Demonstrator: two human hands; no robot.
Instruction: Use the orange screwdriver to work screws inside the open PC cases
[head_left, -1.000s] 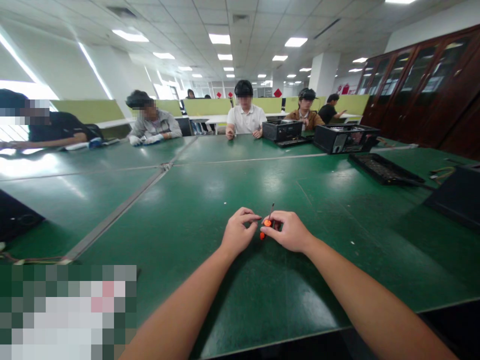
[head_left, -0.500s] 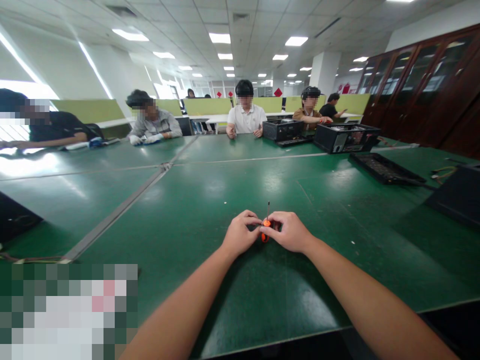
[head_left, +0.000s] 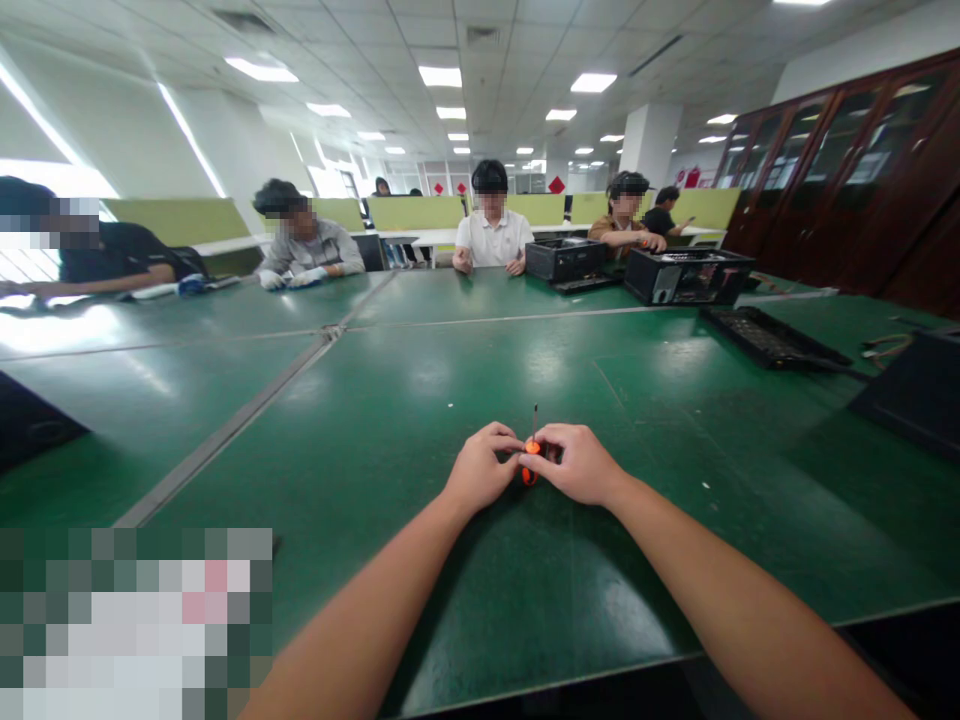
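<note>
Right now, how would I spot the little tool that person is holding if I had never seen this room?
Find the big green table and follow the two bare arms to where the left hand and right hand meet. Pinched between them is a small screwdriver, its thin dark shaft pointing up. Its orange handle is the only bright spot on that stretch of table.

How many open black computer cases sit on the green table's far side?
2: the smaller case before the person in white, and the larger case to its right. Dark objects at the frame's right edge are unclear.
</note>
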